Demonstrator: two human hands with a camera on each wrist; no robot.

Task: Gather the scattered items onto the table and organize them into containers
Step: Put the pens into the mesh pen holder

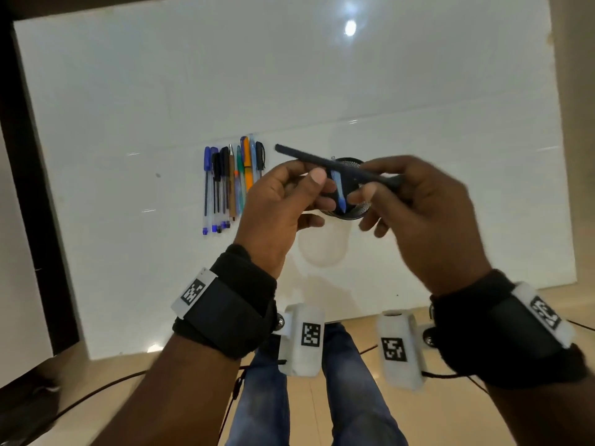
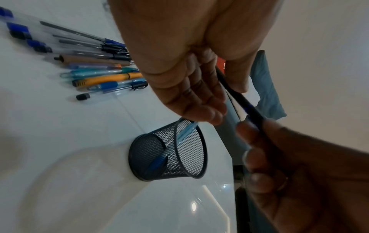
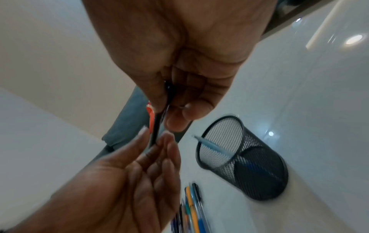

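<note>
Glossy white table (image 1: 128, 91) over tan floor (image 1: 322, 413), both hands (image 1: 347, 201) pinching one dark pen (image 1: 322, 162).

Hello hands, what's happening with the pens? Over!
Right hand and left hand both hold long dark pen above black mesh cup. One blue pen inside. Nothing blocking.

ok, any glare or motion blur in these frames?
Head view: ceiling-light glare on the table, right hand slightly smeared. Left wrist view: right hand blurred, cup fairly sharp. Right wrist view: cup and pens smeared, lamp reflections on the table.
</note>
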